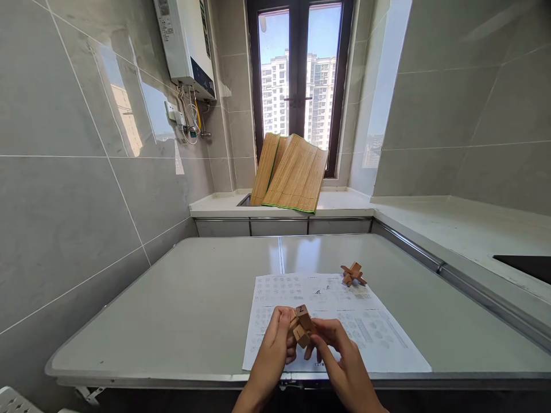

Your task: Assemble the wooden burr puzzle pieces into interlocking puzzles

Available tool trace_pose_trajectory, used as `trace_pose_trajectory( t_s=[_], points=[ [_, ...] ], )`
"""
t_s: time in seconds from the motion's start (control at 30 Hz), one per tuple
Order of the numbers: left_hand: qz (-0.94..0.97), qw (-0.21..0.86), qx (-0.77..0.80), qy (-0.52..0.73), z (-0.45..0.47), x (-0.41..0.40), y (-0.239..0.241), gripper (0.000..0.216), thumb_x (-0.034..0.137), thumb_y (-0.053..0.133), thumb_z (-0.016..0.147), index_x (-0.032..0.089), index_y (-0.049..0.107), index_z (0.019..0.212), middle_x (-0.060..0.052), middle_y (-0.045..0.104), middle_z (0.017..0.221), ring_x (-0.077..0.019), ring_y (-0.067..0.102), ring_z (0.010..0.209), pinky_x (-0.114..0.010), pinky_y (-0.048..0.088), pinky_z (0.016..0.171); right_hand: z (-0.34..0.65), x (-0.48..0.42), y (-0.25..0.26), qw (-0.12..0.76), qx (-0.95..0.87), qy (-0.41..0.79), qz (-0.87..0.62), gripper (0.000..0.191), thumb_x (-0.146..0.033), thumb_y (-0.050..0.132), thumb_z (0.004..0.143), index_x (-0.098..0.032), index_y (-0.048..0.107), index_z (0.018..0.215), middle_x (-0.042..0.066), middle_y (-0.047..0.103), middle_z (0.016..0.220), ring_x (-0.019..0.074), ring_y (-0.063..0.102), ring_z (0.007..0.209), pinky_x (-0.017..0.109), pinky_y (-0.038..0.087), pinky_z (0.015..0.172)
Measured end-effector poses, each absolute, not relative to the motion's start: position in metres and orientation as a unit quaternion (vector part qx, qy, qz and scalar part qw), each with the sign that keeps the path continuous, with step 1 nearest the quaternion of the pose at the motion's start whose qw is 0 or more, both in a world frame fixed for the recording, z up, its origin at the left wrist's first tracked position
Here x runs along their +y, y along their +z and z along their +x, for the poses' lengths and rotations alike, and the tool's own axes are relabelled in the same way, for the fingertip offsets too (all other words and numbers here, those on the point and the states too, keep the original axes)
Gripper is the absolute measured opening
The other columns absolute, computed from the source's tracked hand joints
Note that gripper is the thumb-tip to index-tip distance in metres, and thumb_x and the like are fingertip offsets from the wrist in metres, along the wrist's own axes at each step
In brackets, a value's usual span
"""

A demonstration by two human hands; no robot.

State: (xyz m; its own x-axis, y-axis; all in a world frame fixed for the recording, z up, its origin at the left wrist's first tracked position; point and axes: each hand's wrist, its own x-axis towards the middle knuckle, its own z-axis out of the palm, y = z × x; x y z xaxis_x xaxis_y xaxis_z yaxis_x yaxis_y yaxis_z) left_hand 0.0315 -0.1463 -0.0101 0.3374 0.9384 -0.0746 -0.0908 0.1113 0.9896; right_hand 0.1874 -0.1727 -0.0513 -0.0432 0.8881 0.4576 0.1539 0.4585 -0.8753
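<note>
A small wooden interlocking puzzle (302, 324) is held over the near edge of a printed instruction sheet (370, 332). My left hand (271, 351) grips its left side with curled fingers. My right hand (340, 358) pinches its right and lower side. A second wooden puzzle (353, 274), a burr-shaped cross, rests on the far right corner of the sheet, untouched by either hand.
The sheet lies on a grey folding table (181, 310). A white counter (451, 229) runs along the right and back. Folded bamboo mats (293, 175) lean against the window. A water heater (185, 43) hangs on the tiled left wall.
</note>
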Motion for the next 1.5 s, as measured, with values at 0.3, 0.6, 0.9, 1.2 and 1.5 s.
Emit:
trace_pose_trajectory(
  t_s=[0.3, 0.6, 0.9, 1.2, 1.5],
  points=[
    [0.627, 0.493, 0.423, 0.430, 0.042, -0.160, 0.008, 0.040, 0.057, 0.030, 0.101, 0.024, 0.046, 0.084, 0.005, 0.057, 0.064, -0.0139, 0.055, 0.062, -0.025, 0.042, 0.065, 0.176, -0.187, -0.051, 0.605, -0.591, 0.287, -0.449, 0.029, -0.047, 0.047, 0.100, -0.024, 0.056, 0.114, 0.006, 0.071, 0.089, 0.0197, 0.068, 0.068, 0.030, 0.056, 0.061],
    [0.617, 0.577, 0.376, 0.380, 0.032, -0.165, 0.017, 0.043, 0.055, 0.060, 0.090, 0.022, 0.055, 0.117, 0.002, 0.063, 0.080, -0.0097, 0.055, 0.064, -0.020, 0.038, 0.056, 0.188, -0.187, -0.035, 0.585, -0.572, 0.385, -0.428, 0.029, -0.053, 0.056, 0.094, -0.024, 0.056, 0.097, 0.007, 0.073, 0.084, 0.0221, 0.071, 0.074, 0.031, 0.059, 0.068],
    [0.585, 0.630, 0.324, 0.394, 0.031, -0.166, 0.019, 0.050, 0.036, 0.079, 0.078, 0.020, 0.056, 0.120, -0.005, 0.068, 0.099, -0.0179, 0.068, 0.083, -0.031, 0.056, 0.079, 0.180, -0.193, -0.031, 0.598, -0.520, 0.435, -0.428, 0.033, -0.055, 0.062, 0.090, -0.023, 0.058, 0.096, 0.010, 0.075, 0.098, 0.0233, 0.073, 0.081, 0.033, 0.059, 0.075],
    [0.672, 0.484, 0.391, 0.401, 0.035, -0.169, 0.021, 0.051, 0.029, 0.079, 0.074, 0.021, 0.062, 0.121, -0.004, 0.073, 0.102, -0.0207, 0.069, 0.092, -0.023, 0.055, 0.075, 0.189, -0.188, -0.037, 0.587, -0.492, 0.516, -0.383, 0.035, -0.054, 0.071, 0.084, -0.023, 0.062, 0.098, 0.010, 0.073, 0.111, 0.0293, 0.070, 0.104, 0.038, 0.057, 0.090],
    [0.783, 0.285, 0.422, 0.357, 0.033, -0.166, 0.007, 0.058, 0.019, 0.071, 0.071, 0.027, 0.060, 0.128, 0.000, 0.071, 0.092, -0.0136, 0.054, 0.066, -0.023, 0.047, 0.065, 0.198, -0.189, -0.020, 0.560, -0.400, 0.626, -0.366, 0.051, -0.063, 0.069, 0.081, -0.019, 0.065, 0.108, 0.010, 0.077, 0.095, 0.0310, 0.071, 0.102, 0.049, 0.051, 0.098]
  ],
)
